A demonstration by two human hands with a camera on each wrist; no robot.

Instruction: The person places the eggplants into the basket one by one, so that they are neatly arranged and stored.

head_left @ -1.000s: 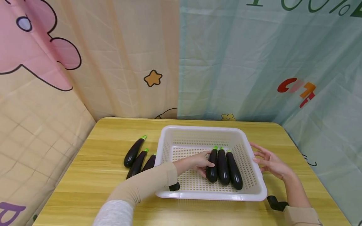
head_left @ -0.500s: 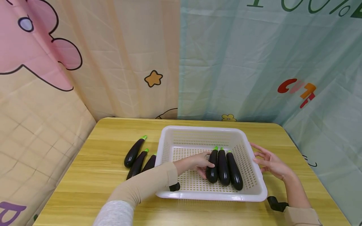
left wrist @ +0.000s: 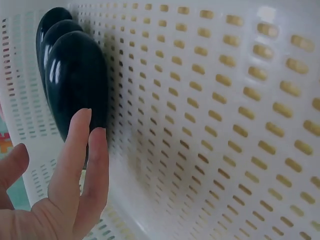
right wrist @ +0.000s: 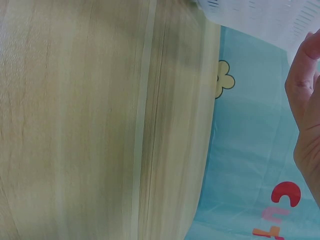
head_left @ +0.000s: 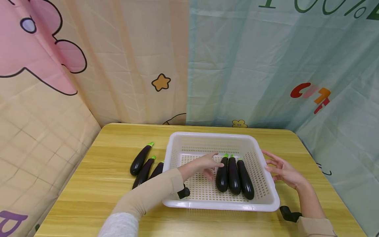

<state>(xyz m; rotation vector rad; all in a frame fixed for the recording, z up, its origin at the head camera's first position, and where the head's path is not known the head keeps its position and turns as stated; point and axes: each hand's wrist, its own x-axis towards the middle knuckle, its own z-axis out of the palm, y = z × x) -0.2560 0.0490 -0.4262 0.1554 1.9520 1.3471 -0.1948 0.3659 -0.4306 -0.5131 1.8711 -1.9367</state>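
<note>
Three dark purple eggplants lie side by side in the right part of a white perforated plastic basket (head_left: 219, 206): a left one (head_left: 221, 179), a middle one (head_left: 234, 179) and a right one (head_left: 246, 182). Over the basket, my left hand (head_left: 205, 163) is beside the left eggplant with its fingers spread, holding nothing. In the left wrist view, its fingertips (left wrist: 98, 137) are close to the nearest eggplant (left wrist: 77, 75); whether they touch it I cannot tell. My right hand (head_left: 285, 171) touches the basket's right rim with extended fingers; the right wrist view shows only part of it.
More eggplants lie on the wooden table (head_left: 97, 184) left of the basket: an outer one (head_left: 140, 160), one beside it (head_left: 143, 172), and one (head_left: 157, 170) partly hidden by the basket and my left sleeve. Printed curtains (head_left: 136, 65) hang behind the table.
My left hand has let go of the left eggplant and moved slightly up and to the left, its fingers opening. The eggplants stay in place, and the right hand has not moved.
</note>
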